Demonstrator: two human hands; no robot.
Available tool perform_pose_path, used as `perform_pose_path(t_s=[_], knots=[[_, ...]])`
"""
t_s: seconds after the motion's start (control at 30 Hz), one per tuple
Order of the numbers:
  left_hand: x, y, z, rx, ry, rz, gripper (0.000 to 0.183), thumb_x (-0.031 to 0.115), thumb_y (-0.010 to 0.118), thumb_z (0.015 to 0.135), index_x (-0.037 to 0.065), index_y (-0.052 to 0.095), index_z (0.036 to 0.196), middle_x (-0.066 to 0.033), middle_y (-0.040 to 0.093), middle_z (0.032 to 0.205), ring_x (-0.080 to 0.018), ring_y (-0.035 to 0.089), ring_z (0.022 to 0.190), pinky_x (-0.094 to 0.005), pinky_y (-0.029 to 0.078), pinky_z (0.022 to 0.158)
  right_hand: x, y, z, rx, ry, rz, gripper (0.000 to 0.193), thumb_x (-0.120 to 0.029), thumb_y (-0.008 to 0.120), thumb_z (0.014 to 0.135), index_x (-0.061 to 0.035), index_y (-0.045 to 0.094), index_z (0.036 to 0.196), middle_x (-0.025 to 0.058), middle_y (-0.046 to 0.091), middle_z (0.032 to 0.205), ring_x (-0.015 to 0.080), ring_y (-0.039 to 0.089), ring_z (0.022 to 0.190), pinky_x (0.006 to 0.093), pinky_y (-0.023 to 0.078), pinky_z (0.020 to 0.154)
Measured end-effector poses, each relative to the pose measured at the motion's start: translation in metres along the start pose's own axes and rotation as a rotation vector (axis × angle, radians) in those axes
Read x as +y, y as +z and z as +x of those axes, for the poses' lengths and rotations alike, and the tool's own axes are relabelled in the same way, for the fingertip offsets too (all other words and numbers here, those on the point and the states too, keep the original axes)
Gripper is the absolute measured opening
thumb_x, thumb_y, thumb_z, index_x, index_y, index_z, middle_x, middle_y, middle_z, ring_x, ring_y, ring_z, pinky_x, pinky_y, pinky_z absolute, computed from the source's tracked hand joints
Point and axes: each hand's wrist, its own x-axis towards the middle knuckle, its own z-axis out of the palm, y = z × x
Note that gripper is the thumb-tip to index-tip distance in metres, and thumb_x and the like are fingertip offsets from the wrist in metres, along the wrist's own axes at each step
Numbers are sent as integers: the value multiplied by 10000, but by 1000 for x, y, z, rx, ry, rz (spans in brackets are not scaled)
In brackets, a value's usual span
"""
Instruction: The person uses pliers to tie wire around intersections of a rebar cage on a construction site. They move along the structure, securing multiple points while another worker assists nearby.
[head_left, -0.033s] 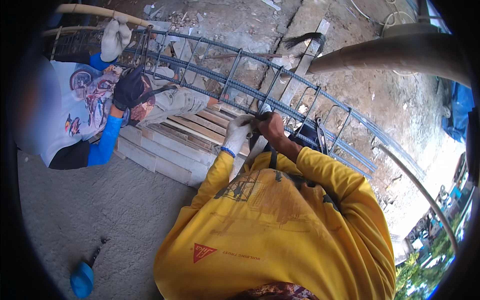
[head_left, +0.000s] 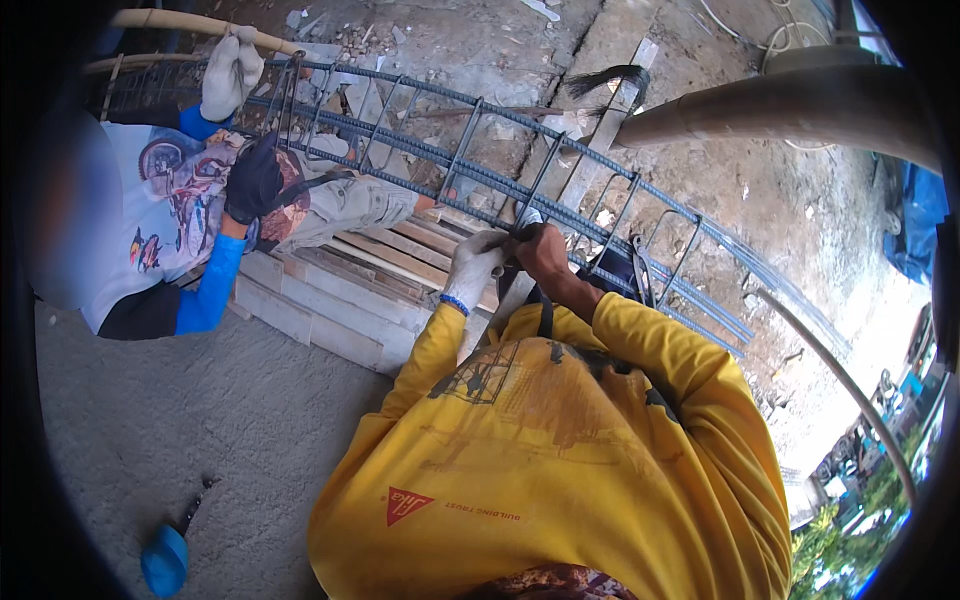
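Note:
A long rebar cage (head_left: 455, 165) of ribbed bars and square stirrups runs across in front of me. At its near side, my left hand (head_left: 475, 266), in a whitish glove, is closed with its fingertips pressed together. Touching it, my bare right hand (head_left: 546, 260) is closed too, the fingers bent down beside the near bar. Whatever the fingertips hold is too small and hidden to make out. A pair of pliers (head_left: 641, 268) stands upright at the cage, just right of my right hand.
At left a co-worker sits by the cage, one white-gloved hand (head_left: 232, 78) raised, one dark-gloved hand (head_left: 256, 180) lower. Stacked boards (head_left: 340, 310) lie at near left. Dark thin wires (head_left: 608, 78) rest on a plank (head_left: 590, 165) beyond. A thick brown pole (head_left: 780, 105) juts in from the right.

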Motion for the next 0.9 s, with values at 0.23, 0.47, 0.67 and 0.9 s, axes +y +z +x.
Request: perform_pose_path(t_s=[0.23, 0.47, 0.67, 0.9], knots=[[-10, -8, 8, -22, 35, 52, 263, 143, 770, 977, -22, 802, 1178, -52, 779, 1006, -116, 689, 911, -264, 515, 798, -4, -5, 10, -66, -13, -74, 269, -269, 728, 859, -32, 838, 924, 248, 799, 937, 462, 781, 939, 527, 594, 892], [-18, -5, 24, 119, 343, 330, 141, 67, 761, 956, -40, 798, 1040, -127, 800, 952, -180, 728, 828, -356, 574, 766, -9, -17, 10, -69, -206, -239, 274, -225, 729, 911, 33, 808, 960, 175, 783, 792, 275, 774, 674, 420, 614, 694], [-15, -10, 29, 139, 580, 514, 107, 59, 710, 985, -32, 766, 987, -107, 779, 890, -198, 752, 873, -364, 579, 775, -18, -38, -6, -238, -125, -22, 285, -191, 685, 971, 38, 795, 1100, 123, 792, 853, 229, 760, 632, 377, 608, 670], [-12, 4, 17, 51, 72, -163, 166, 115, 711, 1007, -15, 748, 1103, -47, 733, 887, -157, 703, 805, -280, 546, 736, -18, -43, -3, -281, -118, 140, 323, -179, 674, 982, 68, 788, 1155, 154, 799, 907, 236, 765, 662, 370, 610, 674]])
